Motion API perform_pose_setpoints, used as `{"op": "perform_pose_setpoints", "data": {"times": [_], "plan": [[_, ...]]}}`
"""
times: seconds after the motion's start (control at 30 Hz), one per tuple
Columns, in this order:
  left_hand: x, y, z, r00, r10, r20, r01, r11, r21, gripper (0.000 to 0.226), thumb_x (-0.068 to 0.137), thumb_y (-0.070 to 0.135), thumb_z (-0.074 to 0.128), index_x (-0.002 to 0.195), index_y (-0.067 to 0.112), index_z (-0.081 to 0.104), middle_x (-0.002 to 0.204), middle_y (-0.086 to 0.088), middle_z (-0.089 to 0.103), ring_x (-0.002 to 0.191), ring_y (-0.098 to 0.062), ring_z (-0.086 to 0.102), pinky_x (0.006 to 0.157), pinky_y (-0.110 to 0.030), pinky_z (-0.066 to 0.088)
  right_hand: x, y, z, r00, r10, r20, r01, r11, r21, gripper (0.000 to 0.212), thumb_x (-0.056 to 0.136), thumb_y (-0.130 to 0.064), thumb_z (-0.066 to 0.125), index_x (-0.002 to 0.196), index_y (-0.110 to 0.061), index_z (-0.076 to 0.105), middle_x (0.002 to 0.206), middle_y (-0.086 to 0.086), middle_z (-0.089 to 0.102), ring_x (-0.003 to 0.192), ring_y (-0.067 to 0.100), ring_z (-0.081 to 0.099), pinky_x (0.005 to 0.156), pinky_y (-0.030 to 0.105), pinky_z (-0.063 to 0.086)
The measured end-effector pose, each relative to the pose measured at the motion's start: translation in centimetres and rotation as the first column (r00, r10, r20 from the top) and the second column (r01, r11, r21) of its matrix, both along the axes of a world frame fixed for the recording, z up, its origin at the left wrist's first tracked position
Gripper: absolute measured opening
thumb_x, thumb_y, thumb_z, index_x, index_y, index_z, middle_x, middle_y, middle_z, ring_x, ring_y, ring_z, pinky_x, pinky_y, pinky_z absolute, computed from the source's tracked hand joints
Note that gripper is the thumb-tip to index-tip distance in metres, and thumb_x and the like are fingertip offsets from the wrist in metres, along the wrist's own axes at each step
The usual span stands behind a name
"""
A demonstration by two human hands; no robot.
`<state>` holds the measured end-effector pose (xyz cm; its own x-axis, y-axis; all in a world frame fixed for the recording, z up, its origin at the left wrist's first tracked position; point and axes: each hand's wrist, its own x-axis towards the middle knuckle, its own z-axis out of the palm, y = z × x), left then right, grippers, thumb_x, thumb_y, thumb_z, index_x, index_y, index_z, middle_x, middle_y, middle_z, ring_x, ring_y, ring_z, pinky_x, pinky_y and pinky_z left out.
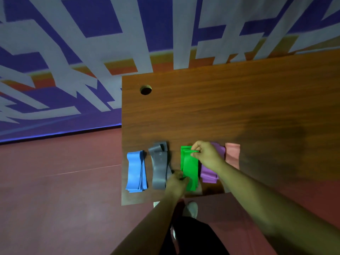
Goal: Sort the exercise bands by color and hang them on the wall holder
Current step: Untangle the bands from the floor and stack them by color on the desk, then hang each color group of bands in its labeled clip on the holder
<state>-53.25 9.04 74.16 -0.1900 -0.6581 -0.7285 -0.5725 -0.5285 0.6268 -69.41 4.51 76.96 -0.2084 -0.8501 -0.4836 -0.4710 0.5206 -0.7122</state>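
Green bands (190, 166), far end in right grip (206, 155), near end in left grip (176, 181).

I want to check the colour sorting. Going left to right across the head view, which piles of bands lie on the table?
blue bands → grey bands → green bands → purple bands → pink bands
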Motion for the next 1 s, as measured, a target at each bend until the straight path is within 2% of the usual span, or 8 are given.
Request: {"op": "perform_pose_setpoints", "data": {"times": [0.07,0.23,0.3,0.47,0.63,0.73,0.87,1.0], "plan": [[-0.4,-0.2,0.1,0.998,-0.018,0.061,0.019,1.0,-0.016,0.012,0.087,0.013,0.064,0.078,0.014,0.057,0.079,-0.005,0.061,0.07,-0.018,0.055,0.054,-0.016,0.04,0.1,-0.6,-0.8,0.999,0.031,-0.037,-0.03,1.0,0.002,0.018,0.08,0.0,0.07,0.08,-0.016,0.062,0.07,-0.008,0.058,0.069,0.011,0.055,0.064,0.022,0.04],[-0.9,-0.7,-0.2,0.972,-0.11,0.21,0.122,0.992,-0.046,0.011,0.089,0.014,0.056,0.092,0.004,0.06,0.089,-0.015,0.062,0.075,-0.02,0.05,0.059,-0.025,0.031,0.3,-1.2,-2.4,0.988,0.078,-0.137,-0.079,0.997,-0.008,0.013,0.081,0.002,0.067,0.093,-0.004,0.067,0.09,0.007,0.068,0.079,0.013,0.057,0.068,0.019,0.037],[-1.0,-0.8,-0.2,0.964,-0.13,0.231,0.143,0.989,-0.041,0.018,0.088,0.012,0.054,0.1,0.0,0.061,0.097,-0.017,0.064,0.077,-0.022,0.05,0.062,-0.024,0.033,0.4,-1.3,-2.7,0.984,0.077,-0.159,-0.082,0.996,-0.02,0.014,0.082,0.001,0.067,0.094,-0.006,0.067,0.094,0.007,0.069,0.083,0.015,0.058,0.071,0.018,0.037],[-1.0,-0.9,0.7,0.951,-0.166,0.262,0.177,0.984,-0.016,0.021,0.087,0.01,0.051,0.104,-0.002,0.057,0.094,-0.016,0.062,0.075,-0.022,0.053,0.061,-0.027,0.038,0.7,-1.3,-2.8,0.983,0.087,-0.161,-0.093,0.995,-0.03,0.016,0.084,-0.002,0.067,0.098,-0.01,0.067,0.099,0.002,0.069,0.092,0.016,0.062,0.077,0.02,0.04],[-1.1,-1.3,2.1,0.945,-0.176,0.277,0.188,0.982,-0.019,0.031,0.091,0.012,0.046,0.117,-0.004,0.048,0.106,-0.02,0.064,0.091,-0.032,0.063,0.065,-0.031,0.044,0.8,-0.9,-2.0,0.979,0.095,-0.182,-0.111,0.991,-0.08,0.024,0.08,0.005,0.064,0.101,-0.007,0.069,0.104,0.006,0.069,0.098,0.018,0.062,0.089,0.025,0.046],[-0.5,-2.0,3.5,0.927,-0.253,0.276,0.275,0.96,-0.043,0.027,0.089,0.013,0.048,0.108,-0.005,0.053,0.101,-0.021,0.066,0.092,-0.035,0.064,0.065,-0.031,0.042,0.9,-0.5,-0.9,0.977,0.074,-0.201,-0.094,0.991,-0.093,0.026,0.08,0.006,0.061,0.102,-0.006,0.07,0.107,0.007,0.066,0.1,0.02,0.06,0.089,0.026,0.044],[0.9,-3.5,5.0,0.94,-0.284,0.189,0.302,0.951,-0.071,0.018,0.086,0.018,0.05,0.091,0.005,0.061,0.089,-0.012,0.071,0.081,-0.027,0.068,0.072,-0.039,0.054,1.3,0.1,0.3,0.977,-0.039,-0.212,0.008,0.989,-0.146,0.024,0.077,0.005,0.063,0.096,-0.007,0.071,0.102,0.009,0.068,0.095,0.024,0.063,0.088,0.033,0.049],[3.3,-5.8,6.8,0.92,-0.342,0.192,0.377,0.906,-0.192,0.02,0.091,0.016,0.046,0.084,0.005,0.062,0.094,-0.018,0.07,0.093,-0.034,0.064,0.074,-0.032,0.046,2.8,0.4,1.6,0.97,-0.128,-0.207,0.087,0.977,-0.194,0.017,0.077,0.004,0.064,0.09,-0.005,0.07,0.092,0.007,0.069,0.086,0.021,0.063,0.081,0.028,0.047]]}}
